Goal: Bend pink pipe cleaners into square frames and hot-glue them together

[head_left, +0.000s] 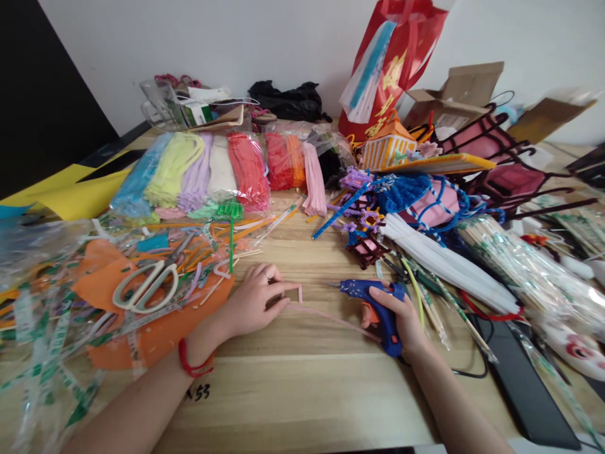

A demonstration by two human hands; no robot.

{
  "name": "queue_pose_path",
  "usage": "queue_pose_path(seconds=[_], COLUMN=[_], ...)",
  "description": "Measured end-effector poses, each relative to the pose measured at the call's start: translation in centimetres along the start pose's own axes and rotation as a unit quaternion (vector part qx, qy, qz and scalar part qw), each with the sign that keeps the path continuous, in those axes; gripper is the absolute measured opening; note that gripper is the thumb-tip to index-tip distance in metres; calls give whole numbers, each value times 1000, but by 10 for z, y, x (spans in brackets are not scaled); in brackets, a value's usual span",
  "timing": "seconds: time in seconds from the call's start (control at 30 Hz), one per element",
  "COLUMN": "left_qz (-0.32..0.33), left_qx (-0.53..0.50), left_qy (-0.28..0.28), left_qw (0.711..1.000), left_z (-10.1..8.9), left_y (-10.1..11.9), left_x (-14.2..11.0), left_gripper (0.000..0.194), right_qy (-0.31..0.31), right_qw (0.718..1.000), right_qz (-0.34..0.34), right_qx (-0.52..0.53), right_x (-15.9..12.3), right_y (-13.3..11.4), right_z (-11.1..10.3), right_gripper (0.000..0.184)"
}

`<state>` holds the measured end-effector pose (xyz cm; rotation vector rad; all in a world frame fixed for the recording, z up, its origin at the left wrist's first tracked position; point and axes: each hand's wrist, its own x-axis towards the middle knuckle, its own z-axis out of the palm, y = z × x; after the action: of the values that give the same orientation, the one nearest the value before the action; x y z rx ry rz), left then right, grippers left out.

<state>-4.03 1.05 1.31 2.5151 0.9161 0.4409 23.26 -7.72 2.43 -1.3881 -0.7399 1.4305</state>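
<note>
My left hand [259,296] is closed over the wooden table, thumb and forefinger pinching a thin pink pipe cleaner [326,313]. Its near end is bent into a small squared corner by my fingertips, and the long tail slants right across the tabletop, passing by the glue gun's handle. In my right hand [407,318] is a blue hot glue gun [362,290] with an orange trigger. The metal nozzle points left at the bent end, a short gap apart from it. White-handled scissors [146,287] lie left of my left hand on orange sheet material [179,337].
Bagged bundles of coloured pipe cleaners [189,170] line the back. Plastic strip scraps [51,347] cover the left. On the right lie white pipe cleaners [444,261], bagged wooden sticks [524,265], finished craft pieces [416,202] and a black slab [524,384]. A red bag [397,69] stands behind.
</note>
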Motion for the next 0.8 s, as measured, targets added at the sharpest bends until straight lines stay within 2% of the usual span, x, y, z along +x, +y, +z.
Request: queue_pose_path(seconds=[0.33, 0.8], left_qz=[-1, -5], left_qx=[3, 4], left_qy=[4, -6], left_qw=[1000, 1000], left_z=[1, 0], left_y=[0, 0], left_x=[0, 1], left_gripper=[30, 31], right_qy=[13, 39], right_qw=[1000, 998], right_qz=[28, -4], right_qx=[7, 45], right_x=[2, 0], right_y=[-1, -2], right_z=[0, -2], right_gripper=[35, 31])
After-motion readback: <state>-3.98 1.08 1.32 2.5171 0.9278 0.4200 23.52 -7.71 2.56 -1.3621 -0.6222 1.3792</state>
